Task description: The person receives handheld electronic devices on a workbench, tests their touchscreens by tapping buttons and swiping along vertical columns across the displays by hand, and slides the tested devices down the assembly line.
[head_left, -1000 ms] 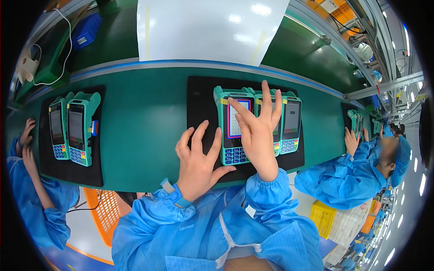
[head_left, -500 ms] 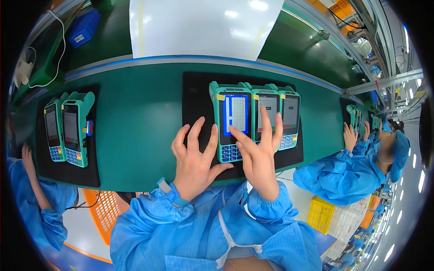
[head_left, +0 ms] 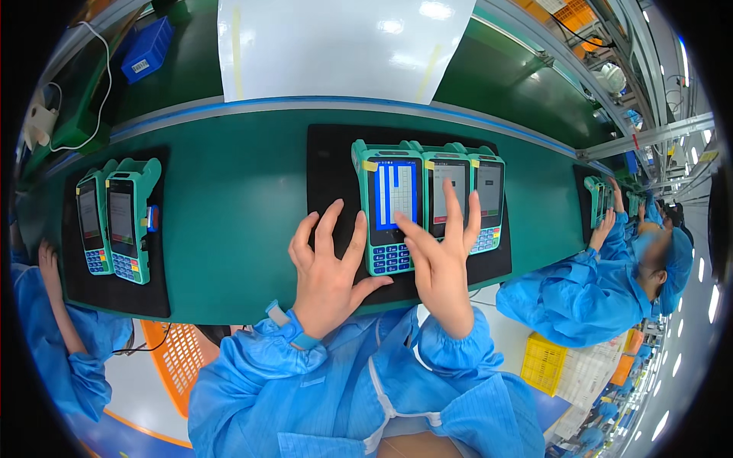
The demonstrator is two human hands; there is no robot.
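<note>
Three green handheld payment terminals stand side by side on a black mat. The left terminal has a lit screen with a white grid partly filled in blue. My right hand has its fingers spread, the index fingertip at the lower part of that screen. Its other raised fingers overlap the middle terminal and come beside the right terminal; both of these show grey screens. My left hand is open and empty, fingers apart, just left of the left terminal, its thumb near the keypad.
Two more terminals lie on another black mat at the left, beside a person's arm. At the right a co-worker handles terminals. A blue bin sits at the far left; orange and yellow baskets stand below the table.
My right index fingertip has shifted slightly right across the screen, and the blue pattern in the grid has changed. My left hand stays put. The co-worker's hands at the right have moved onto a terminal.
</note>
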